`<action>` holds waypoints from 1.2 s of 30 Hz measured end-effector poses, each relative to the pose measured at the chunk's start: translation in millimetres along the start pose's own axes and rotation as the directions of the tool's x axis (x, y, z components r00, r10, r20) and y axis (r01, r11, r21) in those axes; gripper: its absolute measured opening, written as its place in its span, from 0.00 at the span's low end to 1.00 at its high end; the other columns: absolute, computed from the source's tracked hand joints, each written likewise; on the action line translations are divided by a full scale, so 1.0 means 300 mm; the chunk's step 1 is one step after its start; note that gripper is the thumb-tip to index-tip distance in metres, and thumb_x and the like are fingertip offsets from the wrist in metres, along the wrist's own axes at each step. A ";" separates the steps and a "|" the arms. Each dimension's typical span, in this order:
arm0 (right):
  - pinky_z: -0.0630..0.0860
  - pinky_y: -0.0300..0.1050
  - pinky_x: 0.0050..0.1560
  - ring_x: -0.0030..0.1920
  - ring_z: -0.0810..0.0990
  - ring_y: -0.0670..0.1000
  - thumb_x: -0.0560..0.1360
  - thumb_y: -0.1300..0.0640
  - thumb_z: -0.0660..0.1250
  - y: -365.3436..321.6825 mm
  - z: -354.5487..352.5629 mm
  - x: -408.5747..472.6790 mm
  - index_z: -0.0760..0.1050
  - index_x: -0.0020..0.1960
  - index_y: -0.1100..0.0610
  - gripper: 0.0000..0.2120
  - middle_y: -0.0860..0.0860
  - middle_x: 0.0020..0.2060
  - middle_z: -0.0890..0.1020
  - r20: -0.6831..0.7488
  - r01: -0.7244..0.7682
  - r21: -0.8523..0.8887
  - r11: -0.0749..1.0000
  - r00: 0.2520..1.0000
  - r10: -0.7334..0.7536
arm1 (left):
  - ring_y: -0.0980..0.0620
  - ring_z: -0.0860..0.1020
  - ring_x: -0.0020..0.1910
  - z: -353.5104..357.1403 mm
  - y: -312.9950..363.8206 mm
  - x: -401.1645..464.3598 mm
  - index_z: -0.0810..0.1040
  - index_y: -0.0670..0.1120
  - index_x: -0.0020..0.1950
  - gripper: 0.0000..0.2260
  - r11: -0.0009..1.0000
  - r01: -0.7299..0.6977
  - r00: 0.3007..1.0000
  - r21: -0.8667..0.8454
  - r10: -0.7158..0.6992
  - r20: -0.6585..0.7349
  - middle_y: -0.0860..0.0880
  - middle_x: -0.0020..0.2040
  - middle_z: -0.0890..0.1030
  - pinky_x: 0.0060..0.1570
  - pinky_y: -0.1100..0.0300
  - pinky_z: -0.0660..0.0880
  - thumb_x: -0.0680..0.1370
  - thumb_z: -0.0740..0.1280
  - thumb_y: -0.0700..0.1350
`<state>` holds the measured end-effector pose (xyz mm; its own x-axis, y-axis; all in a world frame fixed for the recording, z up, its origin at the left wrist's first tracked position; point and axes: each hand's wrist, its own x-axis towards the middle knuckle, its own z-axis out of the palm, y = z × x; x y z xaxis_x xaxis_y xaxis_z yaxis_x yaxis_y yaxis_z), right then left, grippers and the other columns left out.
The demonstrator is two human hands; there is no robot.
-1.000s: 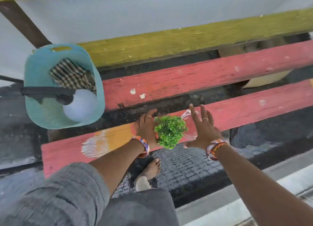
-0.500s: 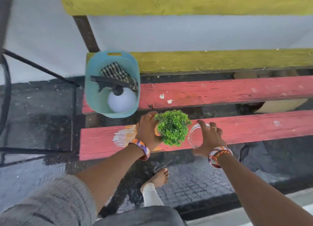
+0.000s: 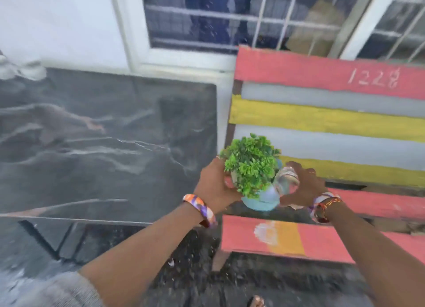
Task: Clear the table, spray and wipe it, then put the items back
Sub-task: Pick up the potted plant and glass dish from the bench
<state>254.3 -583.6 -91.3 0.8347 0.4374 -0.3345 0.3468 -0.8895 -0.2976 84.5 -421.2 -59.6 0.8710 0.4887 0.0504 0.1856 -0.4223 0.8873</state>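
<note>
Left hand [image 3: 215, 184] and right hand [image 3: 305, 187] both curl in grips (arms outstretched).

Glossy marble table [image 3: 103, 145], clear glass [image 3: 286, 180]

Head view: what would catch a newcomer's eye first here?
The bright green potted plant at centre, gripped by the left hand, stands out most. Right beside it, the right hand holds a clear glass jar. Behind them is the red and yellow slatted bench on the right, and the dark marbled table fills the left.
</note>
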 end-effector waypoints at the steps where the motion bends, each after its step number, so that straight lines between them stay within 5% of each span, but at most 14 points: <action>1: 0.71 0.52 0.56 0.60 0.70 0.64 0.48 0.45 0.70 -0.071 -0.019 -0.006 0.52 0.72 0.43 0.54 0.58 0.56 0.68 -0.017 0.028 -0.004 1.000 0.999 -0.028 | 0.56 0.80 0.53 -0.074 -0.018 0.010 0.74 0.54 0.56 0.27 0.997 -0.069 0.996 -0.026 0.068 -0.053 0.52 0.51 0.81 0.55 0.59 0.76 0.59 0.75 0.47; 3: 0.71 0.54 0.57 0.60 0.71 0.65 0.47 0.44 0.70 -0.193 -0.054 -0.013 0.50 0.73 0.43 0.57 0.59 0.58 0.68 -0.043 0.102 0.000 0.995 0.994 -0.101 | 0.71 0.77 0.45 -0.208 -0.062 0.052 0.74 0.60 0.52 0.23 0.992 -0.100 0.989 -0.076 0.090 -0.119 0.60 0.47 0.80 0.53 0.61 0.76 0.58 0.75 0.52; 7: 0.71 0.57 0.60 0.63 0.70 0.64 0.48 0.46 0.75 -0.385 -0.095 0.018 0.49 0.73 0.46 0.59 0.58 0.64 0.67 -0.050 0.212 0.037 0.977 0.976 -0.210 | 0.57 0.77 0.48 -0.410 -0.088 0.097 0.75 0.47 0.59 0.27 0.996 -0.069 0.972 -0.062 0.053 -0.227 0.53 0.50 0.79 0.46 0.69 0.68 0.62 0.78 0.45; 14: 0.71 0.51 0.62 0.66 0.69 0.58 0.45 0.42 0.71 -0.678 -0.119 0.200 0.58 0.71 0.51 0.56 0.55 0.66 0.70 -0.081 0.209 0.042 0.977 0.975 -0.205 | 0.53 0.75 0.45 -0.678 -0.244 0.322 0.74 0.46 0.60 0.29 0.998 -0.021 0.956 0.067 0.040 -0.291 0.52 0.48 0.78 0.40 0.71 0.64 0.61 0.77 0.51; 20: 0.73 0.50 0.60 0.64 0.70 0.58 0.42 0.41 0.71 -0.895 -0.120 0.494 0.63 0.68 0.51 0.54 0.54 0.64 0.71 -0.146 0.151 0.084 0.985 0.980 -0.138 | 0.50 0.77 0.47 -0.807 -0.363 0.647 0.75 0.46 0.60 0.36 0.990 0.031 0.960 0.137 0.009 -0.280 0.49 0.49 0.80 0.49 0.64 0.68 0.54 0.70 0.59; 25: 0.71 0.54 0.62 0.65 0.69 0.60 0.44 0.36 0.68 -1.034 -0.105 0.785 0.62 0.69 0.56 0.56 0.57 0.64 0.70 -0.151 0.078 0.055 0.995 0.986 -0.069 | 0.50 0.79 0.48 -0.835 -0.503 0.977 0.75 0.46 0.60 0.26 0.984 0.082 0.972 0.155 -0.044 -0.232 0.46 0.54 0.82 0.51 0.63 0.71 0.64 0.77 0.47; 30: 0.70 0.54 0.62 0.65 0.68 0.60 0.54 0.42 0.75 -1.122 -0.065 0.973 0.58 0.70 0.57 0.51 0.56 0.65 0.69 -0.207 0.057 0.082 0.995 0.978 -0.039 | 0.52 0.79 0.48 -0.828 -0.618 1.179 0.75 0.45 0.60 0.26 0.986 0.104 0.977 0.130 -0.077 -0.199 0.46 0.55 0.83 0.52 0.63 0.72 0.64 0.77 0.46; 36: 0.74 0.50 0.58 0.64 0.71 0.58 0.54 0.46 0.77 -1.191 -0.032 1.088 0.60 0.70 0.56 0.50 0.55 0.64 0.72 -0.194 0.097 0.094 0.991 0.978 -0.078 | 0.45 0.79 0.56 -0.844 -0.684 1.273 0.75 0.47 0.62 0.25 0.976 0.101 0.981 0.192 -0.066 -0.181 0.46 0.57 0.82 0.53 0.63 0.70 0.66 0.75 0.48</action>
<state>407.1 -124.3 -85.6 0.8723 0.4712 -0.1308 0.3845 -0.8262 -0.4118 263.8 45.3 -106.3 0.7605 0.6452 0.0738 0.3562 -0.5094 0.7833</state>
